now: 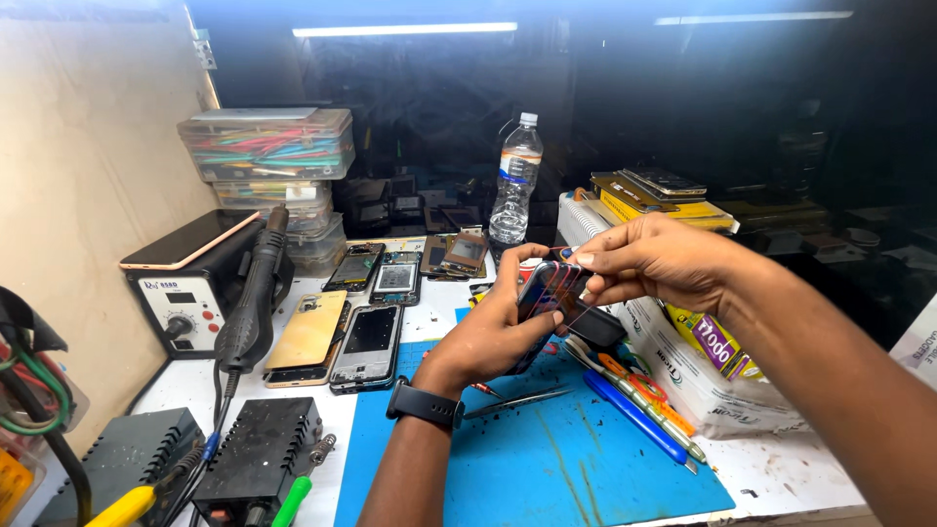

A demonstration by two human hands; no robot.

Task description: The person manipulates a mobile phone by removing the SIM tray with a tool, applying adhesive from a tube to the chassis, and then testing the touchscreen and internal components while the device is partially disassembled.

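My left hand (493,332) grips a dark phone (549,293) held upright above the blue mat (547,459); a black watch sits on that wrist. Thin coloured rubber bands stretch across the phone's body. My right hand (649,262) pinches the bands at the phone's top edge between thumb and fingers. Both hands meet over the middle of the bench. The lower part of the phone is hidden behind my left palm.
Several opened phones (369,344) lie left of the mat. A hot-air station (190,283) with its handle (252,303) stands at left. A water bottle (515,181), stacked plastic boxes (268,146), tweezers (517,400), a blue tool (634,420) and a plastic bag (712,381) surround the mat.
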